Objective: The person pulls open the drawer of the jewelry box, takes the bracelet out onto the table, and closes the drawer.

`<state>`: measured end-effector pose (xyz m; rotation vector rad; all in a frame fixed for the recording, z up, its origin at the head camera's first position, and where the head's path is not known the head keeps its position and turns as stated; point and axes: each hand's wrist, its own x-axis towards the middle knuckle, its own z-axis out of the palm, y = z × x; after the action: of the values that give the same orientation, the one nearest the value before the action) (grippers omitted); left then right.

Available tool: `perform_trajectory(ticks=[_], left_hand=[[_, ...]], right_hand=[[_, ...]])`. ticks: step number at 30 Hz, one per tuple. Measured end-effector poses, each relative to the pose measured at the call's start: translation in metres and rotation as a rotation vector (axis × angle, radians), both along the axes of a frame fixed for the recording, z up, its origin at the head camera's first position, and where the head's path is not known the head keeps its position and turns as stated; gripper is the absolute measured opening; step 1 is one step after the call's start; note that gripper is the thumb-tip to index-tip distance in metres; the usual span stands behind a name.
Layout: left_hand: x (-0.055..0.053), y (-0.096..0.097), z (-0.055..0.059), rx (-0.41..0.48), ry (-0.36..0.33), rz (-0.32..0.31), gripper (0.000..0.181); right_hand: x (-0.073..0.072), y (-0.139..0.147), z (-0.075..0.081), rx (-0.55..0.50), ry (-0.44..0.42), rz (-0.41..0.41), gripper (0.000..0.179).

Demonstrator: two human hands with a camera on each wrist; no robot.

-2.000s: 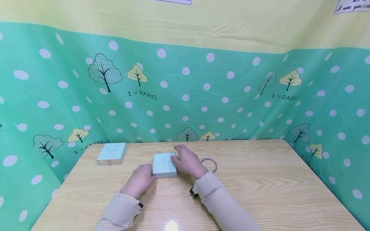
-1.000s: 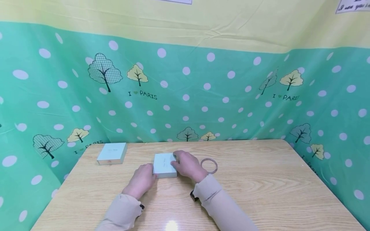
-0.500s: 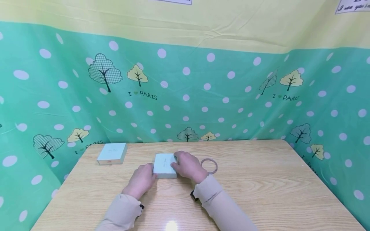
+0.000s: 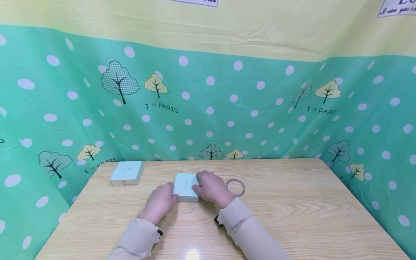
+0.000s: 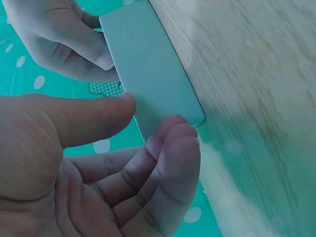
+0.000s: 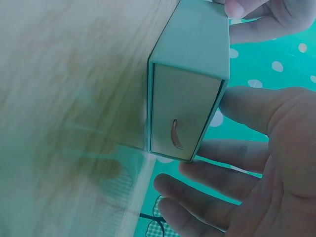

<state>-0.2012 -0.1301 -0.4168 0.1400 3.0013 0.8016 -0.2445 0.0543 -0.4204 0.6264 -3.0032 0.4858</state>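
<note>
A small pale blue drawer box (image 4: 185, 186) with faint lettering on its lid sits on the wooden table, between both hands. My left hand (image 4: 158, 203) holds its left end, thumb at the near corner; in the left wrist view that thumb and the bent fingertips meet the box (image 5: 153, 64). At the opposite end, my right hand (image 4: 212, 187) grips the box with the thumb over the top edge and the index finger at the far corner. In the right wrist view the box's end shows a recessed drawer front (image 6: 185, 106) with a small ribbon pull (image 6: 176, 134).
A second pale blue box (image 4: 126, 171), with a similar tab on its near side, stands at the table's back left. Just right of my right hand lies a pinkish-brown bangle (image 4: 243, 187). A green dotted curtain (image 4: 208, 94) hangs behind the table (image 4: 292, 202).
My right hand has come down from above the far right corner and closed on the box's right end. The box has turned slightly; my left hand has stayed at its left end.
</note>
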Motion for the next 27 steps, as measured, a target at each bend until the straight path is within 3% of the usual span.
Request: perform_trajectory(ticks=[11, 18, 27], left_hand=[[0.0020, -0.0002, 0.0006, 0.056, -0.016, -0.005, 0.033], [0.0020, -0.0005, 0.0005, 0.074, -0.007, -0.008, 0.048], [0.0029, 0.0004, 0.0019, 0.065, 0.026, -0.016, 0.046]], right_hand=[[0.0019, 0.0003, 0.0026, 0.025, 0.001, -0.008, 0.049], [0.0018, 0.0004, 0.0029, 0.041, 0.008, -0.006, 0.047], [0.0033, 0.0006, 0.0037, 0.048, 0.003, -0.015, 0.047]])
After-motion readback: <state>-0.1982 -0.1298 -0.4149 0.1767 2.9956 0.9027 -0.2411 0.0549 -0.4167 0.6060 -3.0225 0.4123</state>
